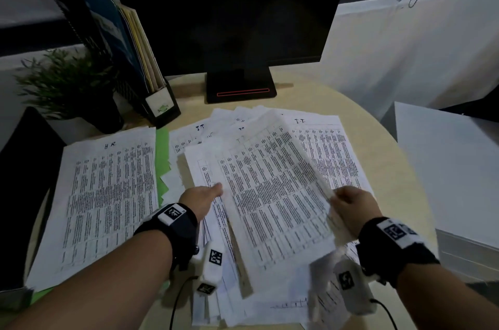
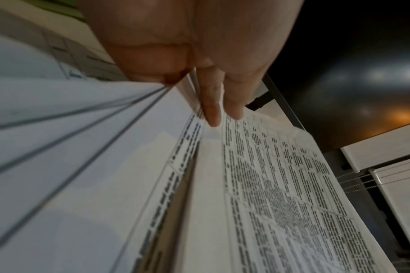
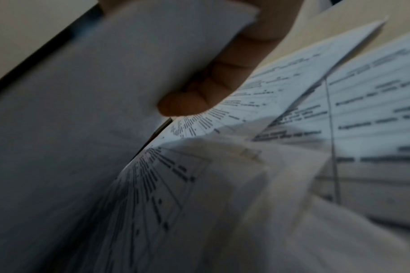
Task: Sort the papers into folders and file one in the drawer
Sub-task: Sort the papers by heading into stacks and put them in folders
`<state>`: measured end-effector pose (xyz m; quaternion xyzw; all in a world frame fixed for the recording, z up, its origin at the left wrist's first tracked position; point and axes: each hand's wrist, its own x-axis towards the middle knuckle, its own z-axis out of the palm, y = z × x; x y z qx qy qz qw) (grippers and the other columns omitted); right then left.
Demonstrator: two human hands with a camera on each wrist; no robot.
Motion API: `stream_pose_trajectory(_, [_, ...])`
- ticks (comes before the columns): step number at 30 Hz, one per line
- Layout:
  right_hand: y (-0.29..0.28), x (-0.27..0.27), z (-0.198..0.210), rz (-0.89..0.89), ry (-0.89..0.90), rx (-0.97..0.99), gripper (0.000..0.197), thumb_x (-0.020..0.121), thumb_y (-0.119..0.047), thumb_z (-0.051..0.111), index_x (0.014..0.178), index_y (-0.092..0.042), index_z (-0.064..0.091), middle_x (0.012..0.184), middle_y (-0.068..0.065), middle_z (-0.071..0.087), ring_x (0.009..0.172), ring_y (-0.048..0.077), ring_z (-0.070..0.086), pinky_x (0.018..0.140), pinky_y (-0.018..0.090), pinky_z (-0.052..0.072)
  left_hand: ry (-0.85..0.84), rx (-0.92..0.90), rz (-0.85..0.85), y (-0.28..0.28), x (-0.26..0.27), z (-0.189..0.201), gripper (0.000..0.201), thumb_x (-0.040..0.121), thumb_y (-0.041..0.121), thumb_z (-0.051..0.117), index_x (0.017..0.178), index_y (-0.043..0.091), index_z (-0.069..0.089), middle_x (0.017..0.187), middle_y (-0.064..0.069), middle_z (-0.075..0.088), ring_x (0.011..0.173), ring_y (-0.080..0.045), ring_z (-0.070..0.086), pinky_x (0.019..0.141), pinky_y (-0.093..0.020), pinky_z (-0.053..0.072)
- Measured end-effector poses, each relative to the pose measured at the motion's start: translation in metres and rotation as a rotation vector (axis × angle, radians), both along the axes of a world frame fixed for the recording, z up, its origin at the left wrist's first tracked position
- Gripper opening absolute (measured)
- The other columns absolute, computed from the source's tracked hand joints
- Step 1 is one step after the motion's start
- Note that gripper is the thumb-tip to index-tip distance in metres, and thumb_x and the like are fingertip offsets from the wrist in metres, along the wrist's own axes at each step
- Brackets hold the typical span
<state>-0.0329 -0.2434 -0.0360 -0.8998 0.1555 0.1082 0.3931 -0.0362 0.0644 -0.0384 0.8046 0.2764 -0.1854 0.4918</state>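
A printed table sheet (image 1: 275, 194) is held tilted above the loose pile of papers marked "IT" (image 1: 329, 151) in the middle of the round table. My left hand (image 1: 213, 192) pinches the sheet's left edge; in the left wrist view the edge of the sheet (image 2: 281, 184) runs between thumb and fingers (image 2: 213, 110). My right hand (image 1: 340, 197) grips the right edge, with a curled finger (image 3: 187, 99) against the sheet's underside (image 3: 105, 92). A neat stack marked "HR" (image 1: 108, 194) lies at the left on a green folder (image 1: 162, 157).
A dark monitor (image 1: 229, 19) on its stand (image 1: 241, 87) rises behind the papers. At the back left are a file holder (image 1: 162, 105) with upright folders and a potted plant (image 1: 67, 84). A white cabinet (image 1: 453, 167) stands to the right of the table.
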Motion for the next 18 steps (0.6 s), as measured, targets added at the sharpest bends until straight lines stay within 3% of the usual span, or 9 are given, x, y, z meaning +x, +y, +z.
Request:
stream_pose_trajectory(2, [0.004, -0.004, -0.005, 0.030, 0.033, 0.020, 0.013, 0.088, -0.006, 0.061, 0.076, -0.011, 0.062, 0.073, 0.008, 0.060, 0.071, 0.019, 0.054, 0.058, 0.020, 0.037, -0.032, 0.012, -0.005, 0.000, 0.000, -0.005, 0.026, 0.089, 0.027, 0.063, 0.106, 0.007, 0.069, 0.116, -0.013, 0.065, 0.111, -0.026, 0.058, 0.091, -0.027, 0.043])
stream_pose_trajectory(4, [0.007, -0.006, -0.006, 0.038, 0.055, -0.031, 0.006, 0.087, -0.012, 0.063, 0.082, -0.010, 0.065, 0.075, 0.006, 0.061, 0.074, 0.020, 0.056, 0.065, 0.021, 0.037, -0.046, 0.041, -0.012, -0.001, 0.000, -0.008, 0.011, 0.085, 0.015, 0.068, 0.096, 0.011, 0.067, 0.112, -0.010, 0.065, 0.106, -0.026, 0.060, 0.088, -0.027, 0.044])
stream_pose_trajectory(7, [0.009, -0.006, -0.004, 0.023, 0.087, -0.134, 0.019, 0.080, -0.030, 0.073, 0.075, -0.014, 0.062, 0.069, -0.002, 0.061, 0.064, 0.015, 0.055, 0.054, 0.021, 0.036, -0.050, 0.089, 0.007, -0.002, -0.002, -0.008, 0.012, 0.082, 0.005, 0.069, 0.088, 0.012, 0.061, 0.107, -0.005, 0.057, 0.096, -0.022, 0.056, 0.086, -0.025, 0.044])
stream_pose_trajectory(9, [0.011, -0.006, 0.001, 0.039, 0.082, -0.203, 0.026, 0.080, -0.033, 0.073, 0.066, -0.018, 0.056, 0.064, -0.006, 0.056, 0.059, 0.009, 0.051, 0.050, 0.020, 0.035, -0.054, 0.116, 0.000, -0.002, -0.002, -0.008, 0.014, 0.082, 0.004, 0.069, 0.085, 0.013, 0.059, 0.105, -0.005, 0.054, 0.096, -0.020, 0.053, 0.086, -0.024, 0.043])
stream_pose_trajectory(12, [0.011, -0.004, 0.008, 0.078, 0.062, -0.263, 0.032, 0.084, -0.031, 0.068, 0.060, -0.019, 0.051, 0.062, -0.005, 0.052, 0.060, 0.012, 0.049, 0.050, 0.021, 0.033, -0.064, 0.120, -0.012, -0.002, -0.003, -0.007, 0.015, 0.082, 0.006, 0.070, 0.083, 0.013, 0.057, 0.105, -0.004, 0.055, 0.096, -0.019, 0.051, 0.082, -0.022, 0.039])
stream_pose_trajectory(18, [0.012, -0.003, 0.009, 0.132, 0.076, -0.233, 0.032, 0.089, -0.031, 0.061, 0.062, -0.016, 0.052, 0.062, -0.003, 0.052, 0.064, 0.019, 0.053, 0.056, 0.022, 0.037, -0.063, 0.103, 0.018, -0.002, -0.003, -0.011, 0.020, 0.079, 0.015, 0.075, 0.076, 0.018, 0.055, 0.104, -0.006, 0.058, 0.094, -0.021, 0.054, 0.080, -0.022, 0.039])
